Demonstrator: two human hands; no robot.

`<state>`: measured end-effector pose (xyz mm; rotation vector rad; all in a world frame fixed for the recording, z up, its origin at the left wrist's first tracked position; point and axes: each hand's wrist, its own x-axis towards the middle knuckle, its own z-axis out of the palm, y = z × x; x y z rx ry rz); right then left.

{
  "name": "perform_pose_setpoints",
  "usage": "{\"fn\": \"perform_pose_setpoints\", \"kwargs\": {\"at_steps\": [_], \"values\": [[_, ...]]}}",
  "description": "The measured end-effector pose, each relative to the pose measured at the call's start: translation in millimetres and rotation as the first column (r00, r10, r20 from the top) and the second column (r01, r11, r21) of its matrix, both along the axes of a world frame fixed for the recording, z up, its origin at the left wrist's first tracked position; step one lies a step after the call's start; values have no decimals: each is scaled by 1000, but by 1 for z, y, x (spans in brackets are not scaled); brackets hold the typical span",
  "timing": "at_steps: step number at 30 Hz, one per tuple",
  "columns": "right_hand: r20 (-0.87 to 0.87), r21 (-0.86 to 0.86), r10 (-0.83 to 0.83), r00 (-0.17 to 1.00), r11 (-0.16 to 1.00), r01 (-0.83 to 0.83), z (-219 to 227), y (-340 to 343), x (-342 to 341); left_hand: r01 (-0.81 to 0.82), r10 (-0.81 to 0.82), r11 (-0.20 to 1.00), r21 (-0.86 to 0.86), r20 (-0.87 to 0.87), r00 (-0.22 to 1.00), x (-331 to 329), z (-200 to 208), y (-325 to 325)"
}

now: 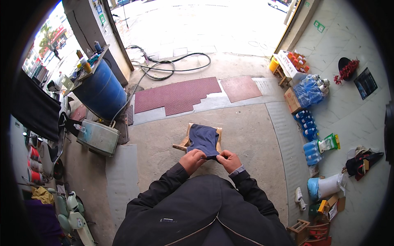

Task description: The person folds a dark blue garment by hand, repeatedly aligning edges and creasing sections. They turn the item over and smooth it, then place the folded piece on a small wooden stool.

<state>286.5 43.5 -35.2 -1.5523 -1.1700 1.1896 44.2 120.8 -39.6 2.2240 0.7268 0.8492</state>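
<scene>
Shrink-wrapped blue bottle packs (310, 91) line the right wall under a green sign (319, 26); left hand (192, 160) and right hand (229, 160), fingers closed, pinch a dark blue cloth (203, 140).

You pinch soft, matt navy cloth (203, 139) over a bare wooden stool (183, 145); beneath you lies rough, dull concrete floor (246, 131), and beyond it ribbed red rubber matting (176, 96).
</scene>
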Motion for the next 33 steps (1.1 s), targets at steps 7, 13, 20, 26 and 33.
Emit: {"fn": "perform_pose_setpoints", "kwargs": {"at_steps": [7,13,20,26,33], "values": [[63,25,3,998,1000,-4,-3,0,-1,-14,13,1000,-13,-44,999,1,-5,0],[226,140,-12,974,990,-21,-3,-1,-3,-3,-4,997,-82,-82,997,-1,-7,0],[503,300,-55,863,947,-115,4,-2,-5,-21,9,994,-107,-113,994,-3,-9,-5],[572,298,-68,818,946,-130,2,-7,-5,-40,15,983,-181,-137,990,-5,-10,-5],[617,279,-14,787,939,-202,-9,-10,5,-56,56,998,7,-102,993,-9,-7,-5]]}}
